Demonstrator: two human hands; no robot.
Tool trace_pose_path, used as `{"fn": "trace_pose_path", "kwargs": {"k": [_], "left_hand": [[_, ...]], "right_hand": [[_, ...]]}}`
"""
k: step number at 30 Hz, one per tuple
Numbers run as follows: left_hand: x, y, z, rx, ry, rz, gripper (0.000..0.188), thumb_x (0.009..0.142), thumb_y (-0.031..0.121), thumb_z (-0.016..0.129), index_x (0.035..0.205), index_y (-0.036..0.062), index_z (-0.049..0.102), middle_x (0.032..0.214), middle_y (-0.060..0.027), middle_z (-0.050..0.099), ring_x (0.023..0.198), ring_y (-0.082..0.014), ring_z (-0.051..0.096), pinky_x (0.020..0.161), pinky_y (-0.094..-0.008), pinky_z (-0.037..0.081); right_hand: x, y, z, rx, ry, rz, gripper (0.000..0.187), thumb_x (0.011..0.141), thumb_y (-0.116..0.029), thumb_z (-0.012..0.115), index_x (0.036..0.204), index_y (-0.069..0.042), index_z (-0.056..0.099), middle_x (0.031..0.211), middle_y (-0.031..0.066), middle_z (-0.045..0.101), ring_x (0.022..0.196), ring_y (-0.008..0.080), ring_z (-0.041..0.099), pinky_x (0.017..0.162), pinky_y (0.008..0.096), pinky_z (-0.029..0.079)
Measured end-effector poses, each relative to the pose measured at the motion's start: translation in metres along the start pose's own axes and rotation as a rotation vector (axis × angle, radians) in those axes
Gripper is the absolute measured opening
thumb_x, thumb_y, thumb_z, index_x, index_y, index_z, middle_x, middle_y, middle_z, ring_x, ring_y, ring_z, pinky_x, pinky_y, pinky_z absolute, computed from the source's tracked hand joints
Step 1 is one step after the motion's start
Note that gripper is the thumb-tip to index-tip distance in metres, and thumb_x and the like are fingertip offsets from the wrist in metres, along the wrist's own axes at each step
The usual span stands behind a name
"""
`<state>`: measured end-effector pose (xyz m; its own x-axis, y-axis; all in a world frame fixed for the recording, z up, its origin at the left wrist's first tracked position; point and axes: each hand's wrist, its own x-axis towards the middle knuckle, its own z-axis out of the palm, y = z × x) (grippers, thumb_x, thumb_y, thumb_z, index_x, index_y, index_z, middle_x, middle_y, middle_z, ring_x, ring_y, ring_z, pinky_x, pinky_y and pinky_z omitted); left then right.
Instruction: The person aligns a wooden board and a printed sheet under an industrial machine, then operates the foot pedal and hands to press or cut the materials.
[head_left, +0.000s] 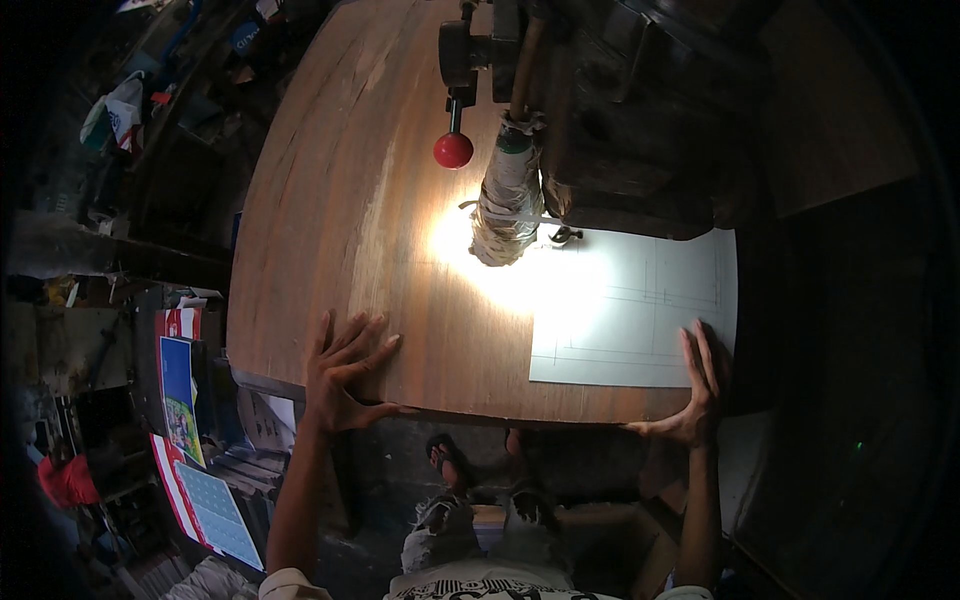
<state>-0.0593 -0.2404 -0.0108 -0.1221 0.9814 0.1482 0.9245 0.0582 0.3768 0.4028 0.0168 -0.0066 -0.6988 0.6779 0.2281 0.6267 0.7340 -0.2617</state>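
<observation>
My left hand rests on the near left part of a wooden board, fingers spread and thumb along the front edge. At the near right corner, my right hand lies with fingers stretched over a white sheet, its thumb along the board's edge. Thin ruled lines cross the sheet, which sits flat on the board's right side. A lit lamp wrapped in pale material throws a bright glare over the sheet's far left part. Neither hand holds anything.
A dark machine overhangs the board's far right, hiding part of it. A lever with a red ball knob hangs left of the lamp. Calendars and stacked papers stand at the left. My sandalled feet show below the front edge.
</observation>
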Motion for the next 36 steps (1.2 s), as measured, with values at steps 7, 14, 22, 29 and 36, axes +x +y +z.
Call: {"fn": "trace_pose_path", "kwargs": {"k": [7, 14, 22, 29, 36], "left_hand": [[0.004, 0.005, -0.002, 0.041, 0.052, -0.047, 0.103, 0.059, 0.071, 0.083, 0.147, 0.0222, 0.062, 0.157, -0.0137, 0.051, 0.152, -0.0323, 0.039, 0.129, -0.0555, 0.012], [0.008, 0.004, -0.005, 0.076, 0.010, -0.039, 0.100, 0.065, 0.071, 0.076, 0.149, 0.0206, 0.059, 0.158, -0.0124, 0.050, 0.152, -0.0330, 0.038, 0.129, -0.0570, 0.012], [0.018, 0.002, -0.003, 0.079, 0.016, -0.022, 0.103, 0.059, 0.065, 0.086, 0.148, 0.0193, 0.060, 0.157, -0.0144, 0.052, 0.151, -0.0336, 0.041, 0.128, -0.0566, 0.015], [0.023, -0.002, -0.008, 0.088, 0.003, -0.016, 0.099, 0.065, 0.067, 0.080, 0.147, 0.0167, 0.060, 0.156, -0.0161, 0.052, 0.150, -0.0353, 0.041, 0.127, -0.0572, 0.015], [0.027, -0.001, -0.010, 0.086, 0.003, -0.005, 0.100, 0.065, 0.069, 0.079, 0.147, 0.0144, 0.061, 0.155, -0.0178, 0.053, 0.149, -0.0390, 0.042, 0.127, -0.0583, 0.016]], "right_hand": [[0.000, 0.003, 0.001, -0.009, 0.009, -0.021, 0.148, 0.041, -0.093, 0.079, 0.153, -0.002, 0.047, 0.162, 0.0220, 0.040, 0.150, 0.0401, 0.038, 0.124, 0.0634, 0.024], [0.005, 0.001, 0.001, 0.012, 0.000, 0.005, 0.149, 0.040, -0.094, 0.078, 0.154, -0.002, 0.047, 0.162, 0.0223, 0.039, 0.150, 0.0404, 0.037, 0.124, 0.0639, 0.024], [0.016, -0.004, -0.005, -0.046, -0.009, -0.027, 0.148, 0.034, -0.080, 0.090, 0.150, 0.002, 0.049, 0.160, 0.0262, 0.041, 0.146, 0.0438, 0.043, 0.118, 0.0601, 0.037], [0.019, -0.009, -0.007, -0.073, -0.003, -0.026, 0.146, 0.035, -0.083, 0.088, 0.149, 0.002, 0.051, 0.159, 0.0262, 0.042, 0.146, 0.0433, 0.043, 0.118, 0.0602, 0.038], [0.022, -0.007, -0.005, -0.037, 0.027, -0.030, 0.148, 0.036, -0.085, 0.086, 0.149, 0.003, 0.051, 0.159, 0.0265, 0.042, 0.145, 0.0435, 0.044, 0.119, 0.0595, 0.036]]}}
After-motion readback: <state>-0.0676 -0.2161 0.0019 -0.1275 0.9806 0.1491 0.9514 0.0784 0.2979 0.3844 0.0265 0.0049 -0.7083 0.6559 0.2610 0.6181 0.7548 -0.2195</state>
